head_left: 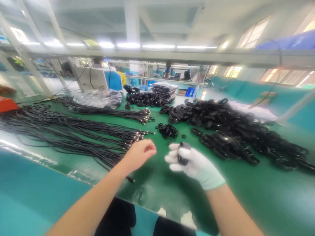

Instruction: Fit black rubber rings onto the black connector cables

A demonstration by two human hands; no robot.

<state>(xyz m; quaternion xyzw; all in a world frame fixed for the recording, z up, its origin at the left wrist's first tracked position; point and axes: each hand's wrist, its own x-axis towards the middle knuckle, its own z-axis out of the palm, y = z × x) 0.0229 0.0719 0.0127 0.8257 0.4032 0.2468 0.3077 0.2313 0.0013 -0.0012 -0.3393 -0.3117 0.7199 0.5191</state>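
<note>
Above a green-topped bench (pixel 155 188), a glossy black loop-shaped band (pixel 182 159) is being gripped between the thumb and fingers of the white-gloved right hand (pixel 193 165). The bare left hand (pixel 140 152) is being held near it, loosely curled; whether anything is being pinched there cannot be told. A heap of small black rings (pixel 168 131) is being seen beyond the hands. A single band is apparently being handled at this step; a steady right-hand grip is seemingly being called for next.
</note>
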